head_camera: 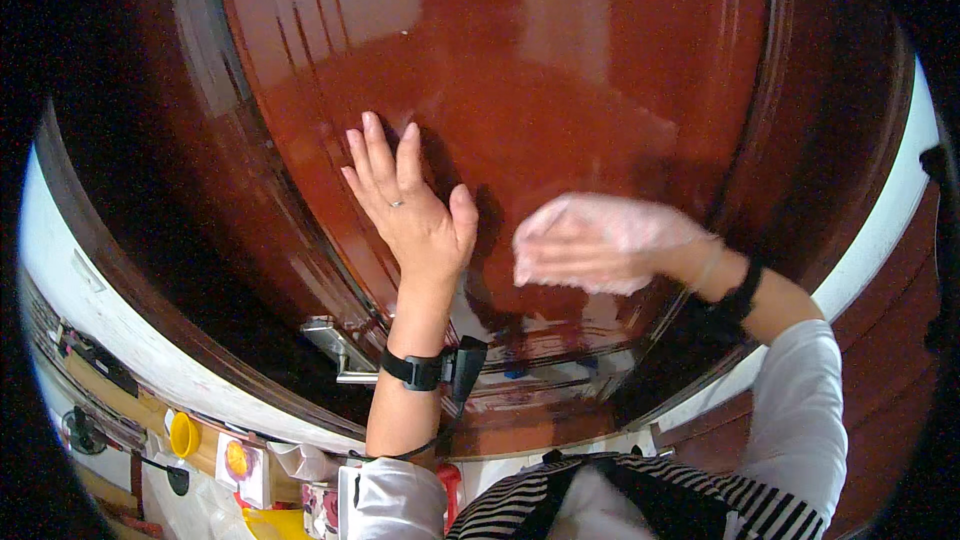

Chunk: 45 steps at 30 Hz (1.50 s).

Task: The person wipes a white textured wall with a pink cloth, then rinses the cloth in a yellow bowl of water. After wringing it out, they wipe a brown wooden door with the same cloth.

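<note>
A glossy reddish-brown door (465, 120) fills the space before me, with grooved trim and a dark reflection of a person on it. My left hand (420, 210) rests against the door panel with its fingers spread, a ring on one finger and nothing held. To its right, my right hand (592, 255) is blurred and holds a pale pinkish cloth (600, 214) that lies over its fingers, near or against the panel. Whether the cloth touches the door, I cannot tell. A metal lever handle (337, 349) sits at the door's lower left, beside my left forearm.
White wall edges (847, 262) curve around the dark door frame on both sides. At lower left stand a yellow container (184, 435), a boxed item with a flower picture (241, 465) and a flowered container (321, 506). A red-brown surface (885, 345) shows at right.
</note>
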Motion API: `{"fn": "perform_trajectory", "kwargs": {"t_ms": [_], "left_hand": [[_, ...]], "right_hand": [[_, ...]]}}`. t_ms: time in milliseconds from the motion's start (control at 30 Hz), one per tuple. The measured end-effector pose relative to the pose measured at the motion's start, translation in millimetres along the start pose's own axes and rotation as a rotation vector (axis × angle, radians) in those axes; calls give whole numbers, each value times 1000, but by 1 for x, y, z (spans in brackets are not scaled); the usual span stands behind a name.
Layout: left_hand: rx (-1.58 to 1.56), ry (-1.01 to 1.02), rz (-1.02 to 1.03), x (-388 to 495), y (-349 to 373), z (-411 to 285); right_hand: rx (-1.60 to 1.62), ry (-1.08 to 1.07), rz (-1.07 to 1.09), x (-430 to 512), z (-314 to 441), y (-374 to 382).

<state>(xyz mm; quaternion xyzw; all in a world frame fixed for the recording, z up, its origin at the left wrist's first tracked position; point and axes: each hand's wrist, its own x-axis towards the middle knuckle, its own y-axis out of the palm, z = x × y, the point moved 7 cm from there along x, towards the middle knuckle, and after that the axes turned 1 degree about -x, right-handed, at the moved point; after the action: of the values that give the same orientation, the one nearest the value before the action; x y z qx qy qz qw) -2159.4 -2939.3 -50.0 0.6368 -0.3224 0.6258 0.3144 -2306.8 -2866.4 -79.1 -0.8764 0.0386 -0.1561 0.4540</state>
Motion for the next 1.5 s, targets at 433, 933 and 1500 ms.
{"fn": "perform_trajectory", "kwargs": {"t_ms": [433,933,1500], "left_hand": [[-200,73,-149,-7,-4,4],[-401,118,-255,-23,-9,13],[-215,290,-128,-47,-6,2]], "right_hand": [[-903,945,-417,61,-118,-118],[-769,466,-93,30,-94,-123],[6,251,-423,149,-48,6]]}}
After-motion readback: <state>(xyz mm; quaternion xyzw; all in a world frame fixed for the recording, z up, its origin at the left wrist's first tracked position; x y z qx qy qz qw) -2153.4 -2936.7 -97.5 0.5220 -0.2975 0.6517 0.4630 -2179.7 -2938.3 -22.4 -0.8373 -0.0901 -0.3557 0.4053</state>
